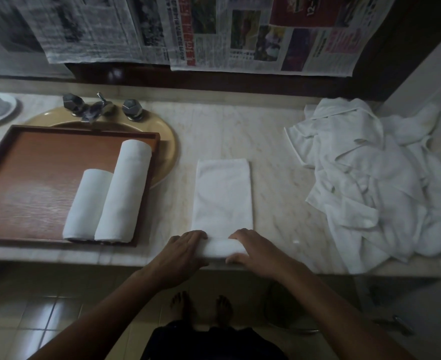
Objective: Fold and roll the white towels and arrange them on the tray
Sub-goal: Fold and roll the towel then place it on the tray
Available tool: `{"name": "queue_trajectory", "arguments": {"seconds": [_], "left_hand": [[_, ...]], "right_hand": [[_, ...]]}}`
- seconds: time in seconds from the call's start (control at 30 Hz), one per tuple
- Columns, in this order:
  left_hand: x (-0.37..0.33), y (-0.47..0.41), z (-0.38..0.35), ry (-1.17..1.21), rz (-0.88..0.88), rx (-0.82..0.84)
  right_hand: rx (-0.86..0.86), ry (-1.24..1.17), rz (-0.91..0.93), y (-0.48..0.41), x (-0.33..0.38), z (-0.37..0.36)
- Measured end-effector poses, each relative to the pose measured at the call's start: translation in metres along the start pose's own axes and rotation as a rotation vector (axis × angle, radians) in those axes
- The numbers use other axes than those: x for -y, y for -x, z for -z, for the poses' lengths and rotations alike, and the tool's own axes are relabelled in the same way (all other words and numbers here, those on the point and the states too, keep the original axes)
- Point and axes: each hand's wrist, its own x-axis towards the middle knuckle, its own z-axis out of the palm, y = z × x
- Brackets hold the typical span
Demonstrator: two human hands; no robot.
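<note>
White and soft, the folded towel (pixel 223 193) lies as a long strip on the table (pixel 273 152), between the tray (pixel 32 165) and the pile of loose towels (pixel 370 183). Its near end is turned up into a small roll (pixel 220 247), right at the table's front edge. You hold it with both hands. Your left hand (pixel 185 245) curls over its left end and your right hand (pixel 253 249) curls over its right end, so your grip is closed round the roll on both sides.

The towel looks light and floppy. I think it will go loose if you let go. Hold it near both ends, press down a little, and roll evenly away from you. Two rolled towels (pixel 126 188) lie side by side on the tray, touching.
</note>
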Motion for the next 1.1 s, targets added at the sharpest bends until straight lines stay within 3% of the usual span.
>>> {"name": "queue_trajectory", "arguments": {"seconds": [0.2, 0.4, 0.5, 0.6, 0.67, 0.77, 0.83, 0.97, 1.03, 1.1], "left_hand": [[0.005, -0.008, 0.007, 0.160, 0.113, -0.031], [-0.002, -0.024, 0.019, 0.233, 0.303, 0.061], [-0.006, -0.033, 0.023, 0.217, 0.352, 0.078], [-0.010, -0.039, 0.026, 0.207, 0.412, 0.085], [-0.010, -0.041, 0.028, 0.196, 0.424, 0.112], [-0.010, -0.046, 0.027, 0.214, 0.418, 0.087], [-0.014, -0.047, 0.023, 0.231, 0.432, -0.052], [-0.031, -0.033, 0.017, -0.076, 0.215, -0.327], [-0.037, -0.027, 0.011, -0.202, 0.048, -0.335], [-0.035, -0.026, 0.001, -0.334, -0.001, -0.241]], "right_hand": [[-0.068, 0.029, -0.025, 0.002, -0.005, -0.003], [-0.126, 0.099, -0.092, -0.011, -0.001, 0.001], [-0.326, 0.244, -0.093, -0.015, 0.005, -0.006], [-0.635, 0.282, 0.097, -0.005, 0.018, -0.020], [-0.733, 0.289, 0.205, 0.004, 0.026, -0.038], [-0.641, 0.369, 0.144, 0.009, 0.026, -0.061], [-0.540, 0.403, 0.105, 0.008, 0.021, -0.065], [-0.449, 0.422, 0.092, -0.001, 0.013, -0.053], [-0.399, 0.416, 0.080, -0.006, 0.011, -0.047], [-0.353, 0.426, 0.060, -0.011, 0.012, -0.040]]}}
